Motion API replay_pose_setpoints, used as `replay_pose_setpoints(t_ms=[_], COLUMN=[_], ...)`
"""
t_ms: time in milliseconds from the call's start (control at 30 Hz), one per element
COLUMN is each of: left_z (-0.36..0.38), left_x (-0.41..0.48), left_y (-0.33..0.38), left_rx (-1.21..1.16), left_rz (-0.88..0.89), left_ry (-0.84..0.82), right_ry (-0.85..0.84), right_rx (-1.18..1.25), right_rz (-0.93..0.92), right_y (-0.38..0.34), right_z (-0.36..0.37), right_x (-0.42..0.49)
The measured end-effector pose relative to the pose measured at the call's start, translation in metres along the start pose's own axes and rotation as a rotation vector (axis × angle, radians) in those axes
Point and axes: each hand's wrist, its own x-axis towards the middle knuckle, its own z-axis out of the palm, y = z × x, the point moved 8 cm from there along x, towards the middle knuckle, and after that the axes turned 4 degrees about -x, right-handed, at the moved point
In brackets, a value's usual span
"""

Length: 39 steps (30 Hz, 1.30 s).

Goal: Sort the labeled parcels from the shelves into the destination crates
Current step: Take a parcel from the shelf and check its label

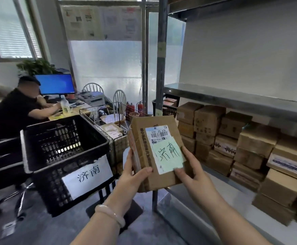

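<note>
Cardboard parcel (155, 152) with a green handwritten label is gripped by both left hand (133, 175) and right hand (191, 171) beside the black crate (63, 147).

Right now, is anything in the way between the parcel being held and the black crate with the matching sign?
Nothing visible. The left hand and right hand grip the parcel, and the crate stands just to its left, top open, with free space between. The wire basket sits behind that path.

Shelf parcels (207, 121): labels too blurred
</note>
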Motion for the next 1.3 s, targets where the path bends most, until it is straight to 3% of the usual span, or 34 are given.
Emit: replay_pose_setpoints(t_ms=[167,467,700,1000,1300], left_z=[-0.055,-0.16,-0.212,-0.295,-0.394], left_x=[0.024,0.081,0.139,0.171,0.209], left_y=[0.018,0.067,0.096,0.099,0.091], left_rx=[0.097,0.275,0.61,0.682,0.577], left_rz=[0.021,0.198,0.32,0.256,0.137], left_ry=[0.17,0.493,0.619,0.792,0.843], right_ry=[-0.074,-0.312,-0.421,-0.645,-0.689], right_rx=[0.1,0.146,0.083,-0.021,-0.242], right_rz=[0.008,-0.187,-0.335,-0.371,-0.436], right_y=[0.001,-0.037,-0.056,-0.066,-0.077], right_z=[0.06,0.18,0.252,0.342,0.421], right_x=[0.047,0.167,0.255,0.309,0.348])
